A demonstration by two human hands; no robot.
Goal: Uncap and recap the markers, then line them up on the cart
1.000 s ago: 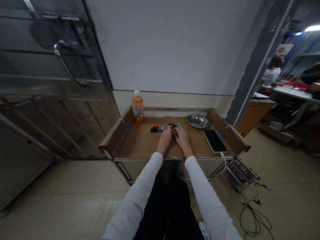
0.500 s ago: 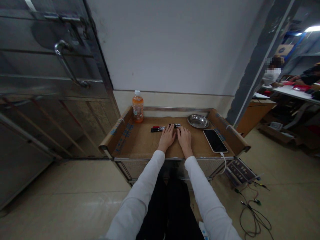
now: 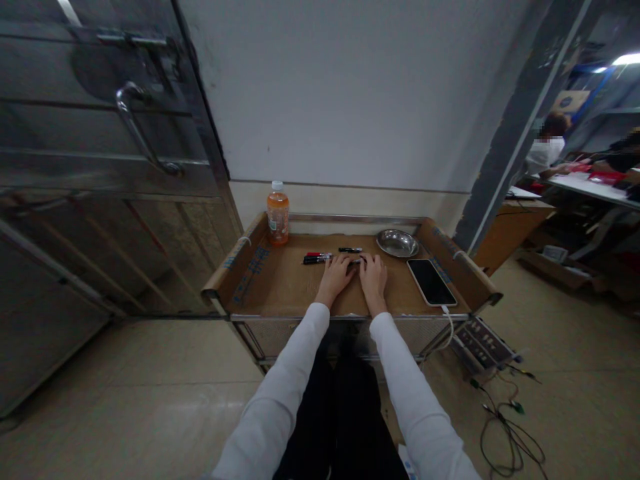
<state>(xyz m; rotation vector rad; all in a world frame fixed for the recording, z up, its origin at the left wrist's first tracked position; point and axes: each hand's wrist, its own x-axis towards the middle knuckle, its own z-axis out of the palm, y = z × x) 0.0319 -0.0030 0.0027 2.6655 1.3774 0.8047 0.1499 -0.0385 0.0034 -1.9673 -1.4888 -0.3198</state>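
Both my hands rest close together on the brown cardboard-lined cart top (image 3: 280, 283). My left hand (image 3: 336, 277) and my right hand (image 3: 374, 273) have their fingers curled toward each other around a slim marker (image 3: 357, 261). Only a short pale stretch of that marker shows between them. Just beyond my left fingertips lie a red marker and a black marker (image 3: 317, 257) side by side. Another black marker (image 3: 350, 250) lies a little farther back, free of both hands.
An orange drink bottle (image 3: 277, 213) stands at the back left corner. A steel bowl (image 3: 397, 243) sits back right, and a phone (image 3: 431, 281) on a white cable lies at the right. A metal door (image 3: 100, 167) is left; cables (image 3: 505, 427) trail on the floor; people sit far right.
My hands have shifted slightly right and toward me, off the far black marker, which now lies in plain view. The camera has shifted a little.
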